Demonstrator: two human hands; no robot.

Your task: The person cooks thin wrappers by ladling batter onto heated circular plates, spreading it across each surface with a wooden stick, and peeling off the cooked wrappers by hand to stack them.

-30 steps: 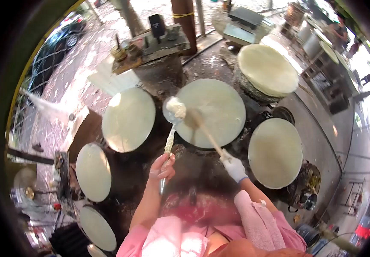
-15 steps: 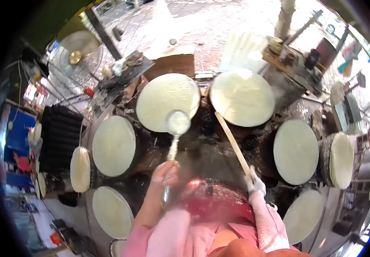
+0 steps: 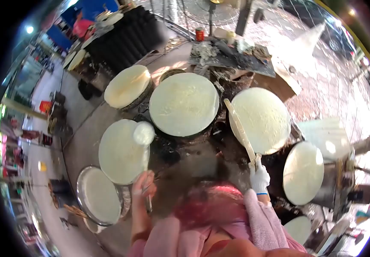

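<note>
My bare left hand [image 3: 144,184] is closed around the handle of a ladle [image 3: 143,133]. The ladle's round bowl looks whitish and hangs over the right edge of a pale round sheet [image 3: 118,154]; whether it touches cannot be told. In my right hand [image 3: 260,176], which wears a white glove, I grip a long flat wooden stick [image 3: 241,132]. Its tip reaches the left edge of another pale round sheet [image 3: 262,120]. Ahead, between both tools, lies a third such sheet [image 3: 184,104]. The pale sheets cover round raised tops.
More round sheets stand at left [image 3: 127,88] and right [image 3: 303,173]. A metal-rimmed basin [image 3: 99,195] of pale liquid is at lower left. Behind are a cluttered board [image 3: 236,58], a red can [image 3: 199,34], a fan [image 3: 212,10] and a black ridged stack [image 3: 125,36].
My view has swung left, bringing the basin in. The ladle has gone from a far sheet to one on the left. Both hands keep their tools.
</note>
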